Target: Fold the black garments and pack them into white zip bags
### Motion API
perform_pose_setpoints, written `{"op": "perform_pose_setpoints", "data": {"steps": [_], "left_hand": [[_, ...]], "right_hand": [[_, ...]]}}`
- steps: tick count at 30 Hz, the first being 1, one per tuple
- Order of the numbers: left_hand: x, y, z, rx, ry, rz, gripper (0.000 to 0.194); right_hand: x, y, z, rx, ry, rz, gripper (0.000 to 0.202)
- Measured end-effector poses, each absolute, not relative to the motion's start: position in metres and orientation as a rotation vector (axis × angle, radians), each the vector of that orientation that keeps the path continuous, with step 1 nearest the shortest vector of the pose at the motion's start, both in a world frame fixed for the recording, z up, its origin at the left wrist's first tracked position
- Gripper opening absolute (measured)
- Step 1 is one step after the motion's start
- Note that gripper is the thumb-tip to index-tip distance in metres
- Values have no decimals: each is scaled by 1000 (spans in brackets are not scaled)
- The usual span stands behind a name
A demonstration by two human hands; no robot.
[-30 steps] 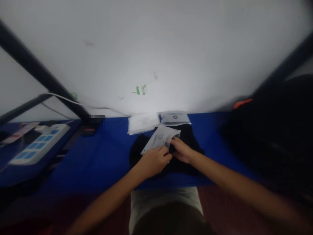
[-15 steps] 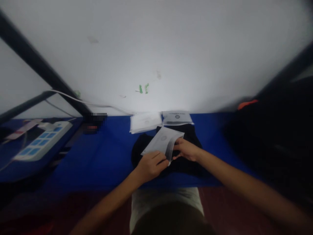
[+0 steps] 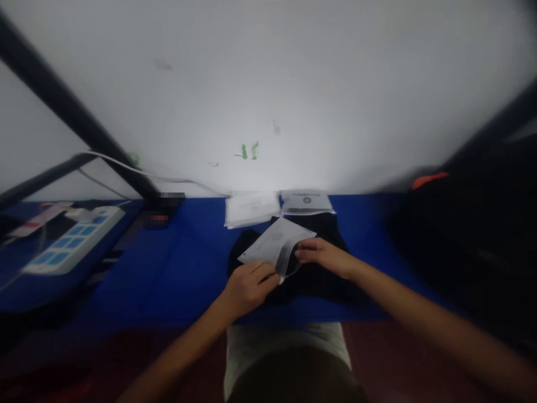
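Observation:
A frosted plastic zip bag [image 3: 268,240] with a round printed mark lies tilted over a dark folded garment [image 3: 325,285]. My left hand [image 3: 249,288] pinches the bag's near corner between thumb and fingers. At the bag's right end, the mouth gapes a little, its zip strip showing as a grey band. There my right hand [image 3: 323,254] has its fingers closed at the rim, fingertips partly inside the mouth. Whether they also touch something dark inside is hard to make out.
Against the wall lie a stack of white plastic bags [image 3: 251,208] and another printed zip bag [image 3: 308,202]. A power strip [image 3: 78,240] sits on the left of the blue table [image 3: 180,268]. A white cable [image 3: 168,179] runs along the wall. A large dark mass [image 3: 474,240] stands at right.
My left hand has shifted slightly left with the bag's corner. The bag's mouth looks wider, and my right fingers have drawn closer together at its rim.

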State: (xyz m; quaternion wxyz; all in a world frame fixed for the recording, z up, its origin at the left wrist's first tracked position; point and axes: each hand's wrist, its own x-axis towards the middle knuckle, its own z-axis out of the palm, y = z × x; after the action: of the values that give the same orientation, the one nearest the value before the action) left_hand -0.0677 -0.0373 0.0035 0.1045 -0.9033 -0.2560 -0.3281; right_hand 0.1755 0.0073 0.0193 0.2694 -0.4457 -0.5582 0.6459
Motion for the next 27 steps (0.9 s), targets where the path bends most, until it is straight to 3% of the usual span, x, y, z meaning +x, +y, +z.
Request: {"op": "perform_pose_setpoints", "data": {"steps": [4, 10, 15, 22, 27], "left_hand": [[-72, -42, 1, -2709, -812, -963, 15], [-68, -45, 1, -2702, -803, -1008, 12], [-75, -48, 2, -2687, -848, -1019, 11], [-78, -50, 2, -2634, -864, -1122, 15], [-74, -50, 7, -2555, -914, -1175, 13]], "right_hand": [[178, 3, 25, -1229, -1897, 1611, 20], [136, -4, 13, -1021, -1833, 1555, 11], [141, -11, 21, -879, -2027, 1354, 21], [155, -38, 39, -708, -2670, -6, 26], [138, -39, 41, -483, -2666, -333, 27]]}}
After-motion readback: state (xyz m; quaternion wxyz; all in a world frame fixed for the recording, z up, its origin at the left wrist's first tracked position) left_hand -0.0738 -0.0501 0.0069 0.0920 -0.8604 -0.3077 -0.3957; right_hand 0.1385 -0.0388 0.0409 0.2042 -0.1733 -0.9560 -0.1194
